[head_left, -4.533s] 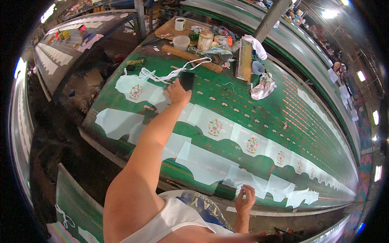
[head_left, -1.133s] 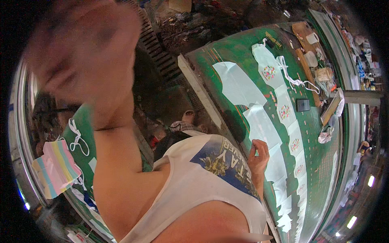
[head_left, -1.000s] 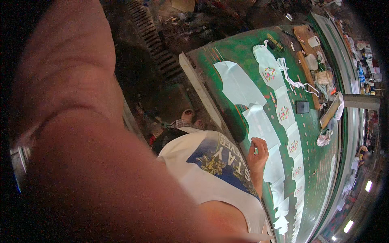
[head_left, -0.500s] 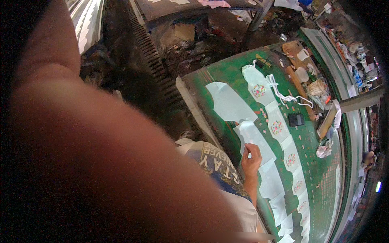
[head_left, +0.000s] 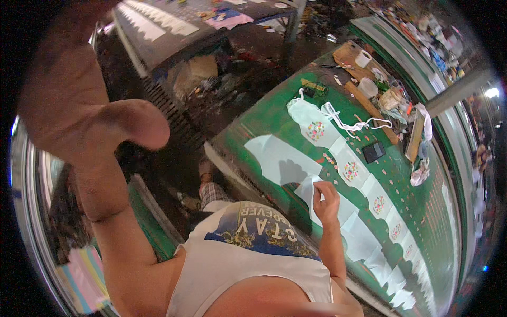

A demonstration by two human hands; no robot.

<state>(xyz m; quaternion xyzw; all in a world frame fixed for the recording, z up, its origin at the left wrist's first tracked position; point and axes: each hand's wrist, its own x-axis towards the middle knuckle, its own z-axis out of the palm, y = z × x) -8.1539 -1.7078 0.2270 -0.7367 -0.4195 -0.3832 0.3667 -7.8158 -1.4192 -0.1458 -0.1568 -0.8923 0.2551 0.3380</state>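
Note:
My left hand (head_left: 79, 113) is raised close in front of me at the upper left, holding nothing I can see. Its thumb stands apart from the stretched fingers, whose tips run into the dark rim. Over the green table, my right hand (head_left: 326, 201) pinches at the edge of a pale fabric piece (head_left: 304, 191) in a row of overlapping cut pieces. The row's far piece (head_left: 280, 157) carries a shadow. Beside it runs a second row of pale pieces with colourful round prints (head_left: 350, 171). A black phone (head_left: 374, 152) lies to its right.
White straps (head_left: 343, 124) lie by the far printed piece. Beyond them are a wooden strip (head_left: 369, 108), a white cup (head_left: 363, 58) and clutter on the green table (head_left: 248, 124). Another table (head_left: 158, 47) stands at the far left. Striped cloth (head_left: 84, 274) lies at the lower left.
My left arm has swung back left, uncovering my shirt and the floor. The view has shifted, with the table now lying further left. My right hand stays by the same pale piece.

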